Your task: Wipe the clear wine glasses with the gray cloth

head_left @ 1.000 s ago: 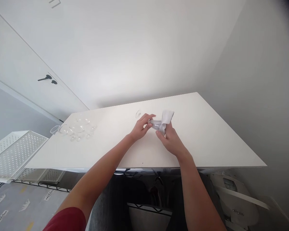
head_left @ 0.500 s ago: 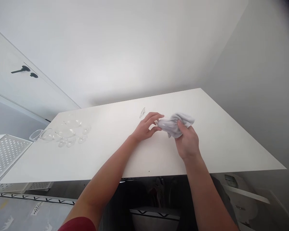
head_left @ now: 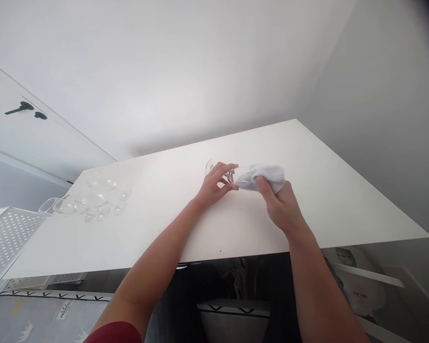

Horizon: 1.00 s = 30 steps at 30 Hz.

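Observation:
A clear stemmed glass (head_left: 243, 181) lies sideways in the air over the white table, its round foot pointing left. My left hand (head_left: 216, 185) pinches it near the stem with thumb and fingers. A pale grey cloth (head_left: 271, 175) covers the glass's right end and seems tucked into the bowl. My right hand (head_left: 280, 205) grips the cloth, thumb on the near side and the other fingers hidden behind it. How far the cloth reaches inside the bowl is hard to make out.
Several clear glasses (head_left: 93, 196) stand or lie together at the left of the white table (head_left: 157, 228). A white perforated basket (head_left: 7, 243) sits at the table's left edge. Behind rises a white wall, with a door handle (head_left: 19, 108) at far left.
My right hand has turned around the glass's end, and the cloth is now bunched more tightly over it. My left hand keeps its hold. The view has shifted slightly.

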{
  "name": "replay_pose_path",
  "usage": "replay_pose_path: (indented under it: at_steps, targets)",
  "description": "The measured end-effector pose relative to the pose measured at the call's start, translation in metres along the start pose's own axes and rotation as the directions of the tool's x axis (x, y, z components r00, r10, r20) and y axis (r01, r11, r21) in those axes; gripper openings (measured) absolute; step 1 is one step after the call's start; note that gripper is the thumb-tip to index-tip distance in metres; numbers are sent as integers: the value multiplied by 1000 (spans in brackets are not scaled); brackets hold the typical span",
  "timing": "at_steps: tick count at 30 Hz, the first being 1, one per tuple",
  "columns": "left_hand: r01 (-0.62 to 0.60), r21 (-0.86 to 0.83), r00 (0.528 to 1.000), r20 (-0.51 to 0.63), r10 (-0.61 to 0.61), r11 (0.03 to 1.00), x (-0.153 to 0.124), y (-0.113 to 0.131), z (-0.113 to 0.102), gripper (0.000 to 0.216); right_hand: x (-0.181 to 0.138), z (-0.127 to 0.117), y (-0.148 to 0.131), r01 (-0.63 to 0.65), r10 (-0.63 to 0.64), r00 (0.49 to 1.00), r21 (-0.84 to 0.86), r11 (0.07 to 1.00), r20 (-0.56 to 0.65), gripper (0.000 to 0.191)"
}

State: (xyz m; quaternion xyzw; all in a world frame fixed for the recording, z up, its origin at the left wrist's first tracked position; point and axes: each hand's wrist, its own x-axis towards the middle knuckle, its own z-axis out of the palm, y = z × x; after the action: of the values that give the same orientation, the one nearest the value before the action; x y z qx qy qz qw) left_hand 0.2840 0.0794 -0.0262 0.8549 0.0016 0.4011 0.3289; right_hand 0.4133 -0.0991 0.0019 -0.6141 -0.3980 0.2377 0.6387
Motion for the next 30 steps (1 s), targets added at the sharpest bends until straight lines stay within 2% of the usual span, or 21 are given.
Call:
replay_pose_path:
  at_steps: [2, 3, 8, 10, 12, 15, 17, 19, 24, 27, 30]
  targets:
    - [20, 5, 1000, 14, -20, 1000, 0, 0, 0, 50, -2, -4, 0, -29, 28, 1000, -104, 994, -10, 43]
    - [31, 13, 999, 9, -31, 999, 0, 0, 0, 51, -2, -4, 1, -34, 34, 999, -99, 995, -7, 43]
    - [5, 39, 1000, -5, -5, 999, -1, 0, 3, 55, -1, 3, 2, -46, 33, 997, 202, 978, 67, 46]
    - [-6, 38, 1000, -1, 6, 999, -2, 0, 3, 55, 1, 2, 2, -47, 25, 995, 248, 968, 93, 47]
    - [-12, 45, 1000, -7, 12, 999, -1, -2, 2, 54, 2, -1, 2, -25, 2, 996, 242, 970, 94, 46]
    - [-18, 68, 1000, -22, 19, 998, -1, -4, 2, 54, 2, -2, 2, 8, -8, 1000, 157, 988, 0, 46]
    - [-10, 89, 999, -29, 13, 996, 0, -4, 2, 53, 1, 2, 1, -15, 20, 997, 69, 998, -76, 49]
    - [-2, 108, 999, -41, 7, 994, 0, -4, 3, 53, -1, 7, 0, -34, 36, 996, 29, 999, -77, 51]
    - [-13, 144, 997, -69, 23, 990, -1, -3, 2, 57, -1, 8, -1, -13, 2, 999, 237, 971, 49, 48]
    - [0, 119, 999, -52, 6, 993, -1, -1, 1, 57, 2, 2, 0, -2, -4, 1000, 285, 958, 20, 39]
    - [38, 100, 998, -50, -34, 994, 0, 0, 1, 55, 3, 1, -2, 47, -36, 998, 234, 971, -49, 33]
